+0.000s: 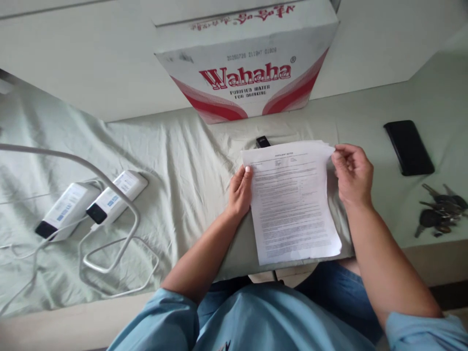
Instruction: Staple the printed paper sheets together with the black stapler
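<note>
Printed paper sheets (288, 204) are held up in front of me over the table's near edge, their text too small to read except a heading. My left hand (241, 191) grips the left edge, with the thumb on the front. At the upper right corner, my right hand (353, 173) pinches the paper between thumb and fingers. The top edge shows more than one layer, and the lower right corner curls. A small black object (262, 142) pokes out behind the top edge, mostly hidden by the paper.
A Wahaha water carton (252, 73) stands at the back against a white panel. To the left lie two white power banks (68, 209) (119, 195) with cables (135, 214). On the right are a black phone (409, 147) and a bunch of keys (440, 209). A wrinkled pale green cloth (183, 170) covers the table.
</note>
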A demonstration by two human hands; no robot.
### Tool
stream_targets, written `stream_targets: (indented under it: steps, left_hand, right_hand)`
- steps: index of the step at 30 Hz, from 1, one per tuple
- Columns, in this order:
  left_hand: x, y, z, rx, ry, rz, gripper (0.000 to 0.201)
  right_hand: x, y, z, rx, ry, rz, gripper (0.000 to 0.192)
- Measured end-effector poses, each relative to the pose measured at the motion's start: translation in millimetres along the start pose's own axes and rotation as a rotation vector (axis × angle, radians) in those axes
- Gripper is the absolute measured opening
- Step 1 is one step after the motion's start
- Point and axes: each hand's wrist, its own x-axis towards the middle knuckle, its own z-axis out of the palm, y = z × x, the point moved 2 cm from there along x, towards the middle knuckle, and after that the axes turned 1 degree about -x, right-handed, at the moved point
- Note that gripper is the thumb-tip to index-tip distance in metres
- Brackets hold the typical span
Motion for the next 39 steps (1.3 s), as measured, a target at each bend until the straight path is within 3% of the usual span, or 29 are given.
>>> stream_targets:
  steps: [3, 13, 17, 24, 32, 39]
  left_hand:
    - [1, 0, 1.1, 0.001, -0.026, -0.003, 0.052]
    - [2, 4, 2.1, 0.038, -0.041, 0.028, 0.054]
    - [1, 6, 1.5, 0.048, -0.024, 0.023, 0.056]
    - [0, 9, 1.6, 0.079, -0.040, 0.036, 0.056]
    - [0, 8, 1.5, 0.042, -0.019, -0.009, 0.052]
    - [1, 6, 1.6, 0.058, 0.012, 0.029, 0.050]
  right_hand:
    - [0, -5, -2, -0.019, 0.022, -0.073, 0.041]
    - [1, -14, 7, -0.151, -0.050, -0.115, 0.024]
    - [3, -6, 7, -0.122, -0.072, -0.075, 0.028]
    - [9, 10, 7, -0.167, -0.026, -0.068, 0.017]
    - [6, 2, 10, -0.051, -0.026, -0.007, 0.033]
    - [7, -1, 7, -0.043, -0.013, -0.045, 0.031]
